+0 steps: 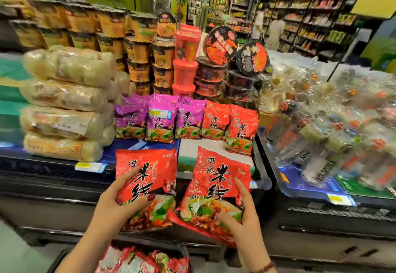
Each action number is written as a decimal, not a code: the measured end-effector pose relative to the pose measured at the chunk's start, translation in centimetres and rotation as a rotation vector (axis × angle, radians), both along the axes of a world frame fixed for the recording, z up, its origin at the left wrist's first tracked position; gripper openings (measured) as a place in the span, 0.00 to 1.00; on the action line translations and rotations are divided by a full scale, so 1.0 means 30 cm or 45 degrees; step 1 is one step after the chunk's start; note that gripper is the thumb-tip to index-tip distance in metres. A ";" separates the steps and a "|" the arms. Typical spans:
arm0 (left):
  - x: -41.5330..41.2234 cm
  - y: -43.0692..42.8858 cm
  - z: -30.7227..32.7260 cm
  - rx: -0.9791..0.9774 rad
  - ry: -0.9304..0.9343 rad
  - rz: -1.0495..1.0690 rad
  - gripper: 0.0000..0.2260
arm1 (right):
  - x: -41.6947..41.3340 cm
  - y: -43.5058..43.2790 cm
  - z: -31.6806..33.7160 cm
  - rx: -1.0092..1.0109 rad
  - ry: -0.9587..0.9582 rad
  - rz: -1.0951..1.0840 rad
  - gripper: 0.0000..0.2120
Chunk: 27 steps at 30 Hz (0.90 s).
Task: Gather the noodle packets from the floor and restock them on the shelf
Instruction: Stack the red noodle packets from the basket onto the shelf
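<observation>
Noodle packets, two of them and both red, are held up side by side, one in each hand, just short of the shelf (214, 152) edge. The left packet (150, 172) stands nearly straight. The left hand (120, 200) grips it low on its left side, with the thumb pressed on the printed front and a finger laid up along the packet's edge. The right packet (214, 182) leans a little. The right hand (240, 215) grips it the same way from the other side, thumb on the front near the bottom and forefinger up the right edge. The lower corners of the two packets come close together between the hands. A beaded bracelet (264, 268) sits on the right wrist.

Below the wrists, a dark bin (62, 255) holds more red packets (137, 260).

Just beyond the fingertips, a row of packets stands on the shelf: three purple packets (158, 123) ahead of the left hand and two red ones (216, 120) ahead of the right hand. Behind that row rise stacks of orange cups (139, 58), red tubs (185, 58) and black bowls (212, 73).

Out past the left hand, clear-wrapped bundles (64, 101) are piled in a stack, with a yellow price tag (90, 166) on the shelf edge beneath them. Out past the right hand lies a heap of clear-wrapped goods (332, 123), too blurred to name. Far ahead, a person (276, 30) stands in an aisle of stocked shelves.
</observation>
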<state>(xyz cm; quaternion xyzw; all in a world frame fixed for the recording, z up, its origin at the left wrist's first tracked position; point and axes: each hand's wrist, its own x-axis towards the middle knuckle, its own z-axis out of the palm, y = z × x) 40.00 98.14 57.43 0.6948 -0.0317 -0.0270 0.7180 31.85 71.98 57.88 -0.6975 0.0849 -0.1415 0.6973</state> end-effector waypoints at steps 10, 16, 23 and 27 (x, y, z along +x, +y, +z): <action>0.263 -0.139 -0.030 -0.040 -0.026 0.070 0.29 | 0.344 -0.204 -0.001 -0.034 -0.013 -0.002 0.34; 0.436 -0.239 -0.070 0.016 -0.039 0.110 0.30 | 0.660 -0.365 -0.030 -0.226 -0.022 0.036 0.35; 0.566 -0.376 -0.136 -0.049 0.021 0.301 0.27 | 0.968 -0.483 -0.155 -0.425 0.046 0.095 0.36; 0.608 -0.438 -0.147 -0.073 0.066 0.361 0.29 | 1.094 -0.510 -0.251 -0.555 0.098 0.105 0.36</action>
